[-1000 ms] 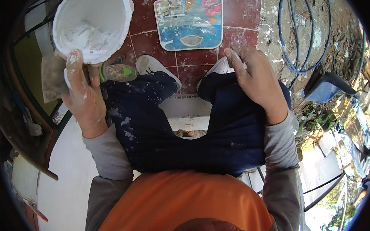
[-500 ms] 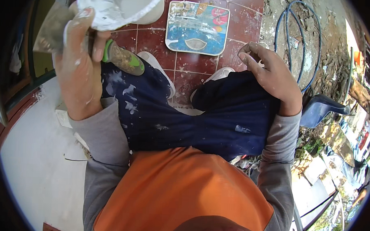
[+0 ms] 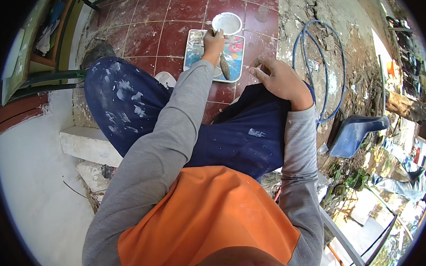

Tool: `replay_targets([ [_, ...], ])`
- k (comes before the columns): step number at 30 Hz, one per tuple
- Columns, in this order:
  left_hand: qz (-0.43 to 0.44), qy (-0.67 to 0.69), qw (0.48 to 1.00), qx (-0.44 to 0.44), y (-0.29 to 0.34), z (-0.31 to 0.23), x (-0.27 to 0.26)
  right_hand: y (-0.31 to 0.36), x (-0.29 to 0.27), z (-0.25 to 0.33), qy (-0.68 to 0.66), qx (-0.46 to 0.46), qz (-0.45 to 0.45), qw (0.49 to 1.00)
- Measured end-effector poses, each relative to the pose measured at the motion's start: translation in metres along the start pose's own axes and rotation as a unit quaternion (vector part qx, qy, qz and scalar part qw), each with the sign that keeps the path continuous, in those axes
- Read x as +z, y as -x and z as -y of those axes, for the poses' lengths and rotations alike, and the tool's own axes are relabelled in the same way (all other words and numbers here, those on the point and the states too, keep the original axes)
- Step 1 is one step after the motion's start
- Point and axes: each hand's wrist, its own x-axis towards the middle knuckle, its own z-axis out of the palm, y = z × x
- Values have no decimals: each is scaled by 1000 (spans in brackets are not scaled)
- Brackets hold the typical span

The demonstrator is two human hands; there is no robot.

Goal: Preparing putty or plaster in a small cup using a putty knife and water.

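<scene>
My left hand reaches forward over the board and is closed at the near rim of a small white bucket with white paste inside. A putty knife is in the same hand, its dirty handle pointing back toward me; its blade is hidden. Beneath them lies a blue picture-printed board with a pale rim, smeared with white. Whether the bucket rests on something or is held up, I cannot tell. Over my right knee hangs my right hand, holding nothing, fingers loosely bent and apart from the thumb.
Red floor tiles spread ahead, bordered on the right by rough concrete. A coiled blue hose lies there, with a dark blue plastic piece nearer me. Green metal legs and a white wall stand at left.
My left hand has carried the bucket and putty knife from close up on the left to farther off, over the board. My right hand has shifted little. My left knee has swung outward.
</scene>
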Motion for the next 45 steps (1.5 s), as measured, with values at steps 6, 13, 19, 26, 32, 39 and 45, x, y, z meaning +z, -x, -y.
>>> replay_targets([
  [6,-28,-47,998,37,-16,82,3,-5,-2,-3,-41,0,10,999],
  [13,-64,-121,989,50,-9,129,-25,-16,-2,-7,-46,7,25,999],
  [19,-61,-185,978,-77,1,128,-47,-27,0,-7,-67,-15,30,997],
  [26,-359,-213,891,-180,-19,137,-70,-24,-1,-4,-67,-24,37,997],
  [32,-396,-173,871,-234,-43,131,-80,-22,3,-7,-55,-44,-2,997],
  [39,-348,-348,837,-240,-30,108,-60,-21,7,-9,-82,-6,10,997],
  [45,-466,-258,817,-222,-10,72,-49,-23,4,1,-95,-17,26,995],
])
